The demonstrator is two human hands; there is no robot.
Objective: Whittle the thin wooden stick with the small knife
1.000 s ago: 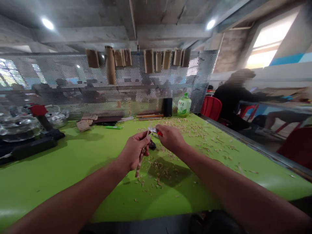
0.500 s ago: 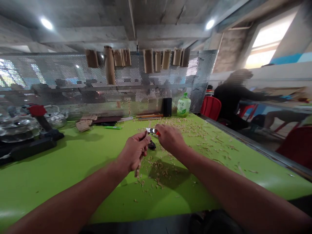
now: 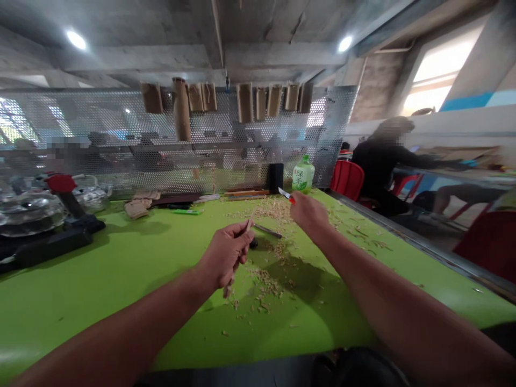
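Wooden-looking stick (image 3: 228,288) in left fingers (image 3: 244,239)

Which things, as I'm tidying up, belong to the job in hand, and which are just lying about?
Job:
red and silver knife in the right hand
thin pale wooden stick in the left hand
curled pale shavings

Seemingly lying about:
pale green plastic bottle
black rectangular block
slender dark tool, use unclear

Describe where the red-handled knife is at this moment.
In the head view, the red-handled knife is right of centre, held in the right hand; it shows near the foot of the black block, lower left of the green-capped bottle.
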